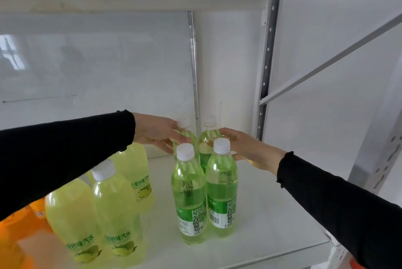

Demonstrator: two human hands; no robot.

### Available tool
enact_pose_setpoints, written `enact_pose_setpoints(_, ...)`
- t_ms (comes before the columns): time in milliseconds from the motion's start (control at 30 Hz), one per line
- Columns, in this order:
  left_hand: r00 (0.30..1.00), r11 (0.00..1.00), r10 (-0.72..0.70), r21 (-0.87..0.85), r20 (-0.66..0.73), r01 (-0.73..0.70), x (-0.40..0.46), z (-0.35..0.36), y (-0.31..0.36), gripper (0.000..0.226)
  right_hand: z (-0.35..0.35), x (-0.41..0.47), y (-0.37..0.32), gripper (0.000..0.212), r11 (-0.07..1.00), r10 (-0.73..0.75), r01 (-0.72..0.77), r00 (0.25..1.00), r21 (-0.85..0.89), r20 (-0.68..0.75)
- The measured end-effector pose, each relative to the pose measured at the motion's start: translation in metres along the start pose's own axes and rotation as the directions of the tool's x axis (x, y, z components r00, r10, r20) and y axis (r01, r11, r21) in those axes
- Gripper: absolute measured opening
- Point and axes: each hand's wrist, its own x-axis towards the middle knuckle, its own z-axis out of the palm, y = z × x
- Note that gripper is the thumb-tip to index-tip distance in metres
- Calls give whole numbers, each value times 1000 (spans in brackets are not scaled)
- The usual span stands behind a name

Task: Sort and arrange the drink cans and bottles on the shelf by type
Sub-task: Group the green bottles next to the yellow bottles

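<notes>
Head view: everything below is seen from over the person's arms, looking down onto the shelf (272, 214).
Green bottles: four stand upright in a tight square right of centre, two in front (188, 192) (221, 186) and two behind; grouped like this they read as one sorted type.
Left hand: the left hand (156, 132) reaches to the rear left green bottle (185, 134), fingers curled round its neck just under the white cap, most likely to nudge it flush with its neighbours.
Right hand: the right hand (245, 149) comes in from the other side, fingers fairly straight and laid against the shoulder of the rear right green bottle (207, 138); the front bottle hides the fingertips, so whether it wraps the bottle I cannot tell. It looks like a steadying push.
Yellow bottles: three pale lime ones (117, 210) (71, 218) (137, 173) stand left of the green set, apart from it, partly under the left sleeve; a group of their own.
Orange bottles: a few (15, 229) show at the far left edge, cut off by the frame.
Progress: the sorting looks nearly done here; only the squaring-up of the green block seems left.
Risk: these are tall, narrow bottles packed close, so a hard shove at the neck could tip one into the front pair.
</notes>
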Motion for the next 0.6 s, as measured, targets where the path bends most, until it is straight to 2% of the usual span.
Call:
enact_pose_setpoints(100, 1000, 1000, 8, 4, -23, -8, -2, 0, 0, 42, -1, 1, -2, 35, 1000, 5, -5, 1000, -8, 2)
enact_pose_setpoints(367, 1000, 1000, -2, 28, 31, 1, -3, -4, 2, 49, 1, 0, -4, 30, 1000, 15, -15, 1000, -3, -17)
enact_pose_setpoints(600, 998, 999, -35, 33, 55, 33, -4, -3, 6, 48, 3, 4, 3, 37, 1000, 18, -17, 1000, 16, -20)
